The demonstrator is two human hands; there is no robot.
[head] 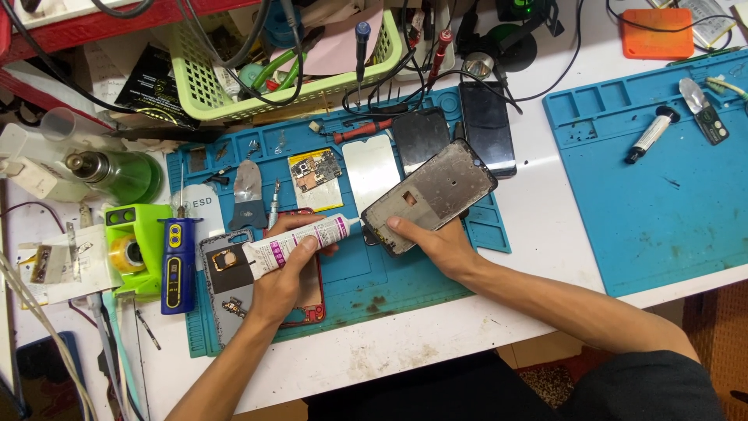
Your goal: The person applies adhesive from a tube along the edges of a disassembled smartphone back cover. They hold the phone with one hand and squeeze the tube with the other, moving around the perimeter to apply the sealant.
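White glue tube (292,243) between hands, apparently.

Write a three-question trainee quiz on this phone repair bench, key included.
1. True or false: the left hand holds a white glue tube.
2. What does the right hand steady? A) phone frame B) green basket C) orange pad
3. Where does the tube's nozzle point?

Key: 1 true. 2 A. 3 At the frame's lower left edge, above the blue mat.
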